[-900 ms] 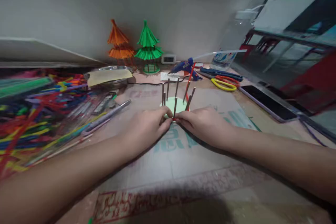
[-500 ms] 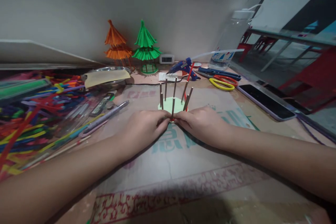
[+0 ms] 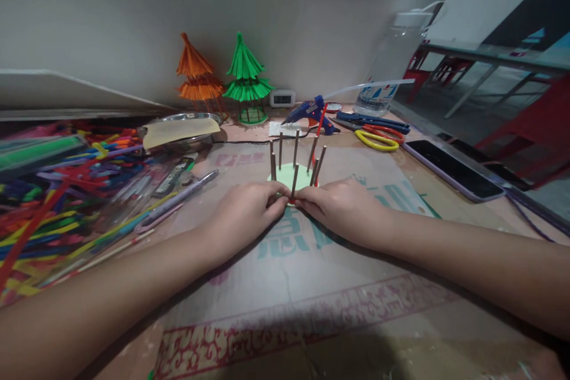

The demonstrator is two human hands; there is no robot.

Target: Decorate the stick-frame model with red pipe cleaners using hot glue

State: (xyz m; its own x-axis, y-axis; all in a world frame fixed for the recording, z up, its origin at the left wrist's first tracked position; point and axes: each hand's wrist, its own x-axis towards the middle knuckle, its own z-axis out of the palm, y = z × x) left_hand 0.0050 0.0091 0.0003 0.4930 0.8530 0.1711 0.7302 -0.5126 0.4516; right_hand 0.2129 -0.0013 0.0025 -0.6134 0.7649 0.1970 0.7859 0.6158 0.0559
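Observation:
A pale green round base (image 3: 288, 174) with several upright brown sticks (image 3: 296, 148) around its edge lies on the printed sheet. A red pipe cleaner (image 3: 321, 122) runs along the rim, and one end sticks up behind the right side. My left hand (image 3: 249, 208) pinches the front left of the rim, thumb and forefinger closed on the pipe cleaner. From the other side, my right hand (image 3: 345, 208) pinches the same strip near the front stick. Both sets of fingertips nearly meet there and hide part of the rim.
Orange (image 3: 196, 71) and green (image 3: 247, 74) pipe-cleaner towers stand by the wall. A blue glue gun (image 3: 307, 111), scissors (image 3: 378, 138), a phone (image 3: 454, 169) and a water bottle (image 3: 385, 65) are at the right. Many loose pipe cleaners (image 3: 48, 208) and a pen (image 3: 182, 196) lie left.
Very little differs. The view has shifted slightly, and both hands keep pinching at the front of the base, with the left fingers slightly readjusted.

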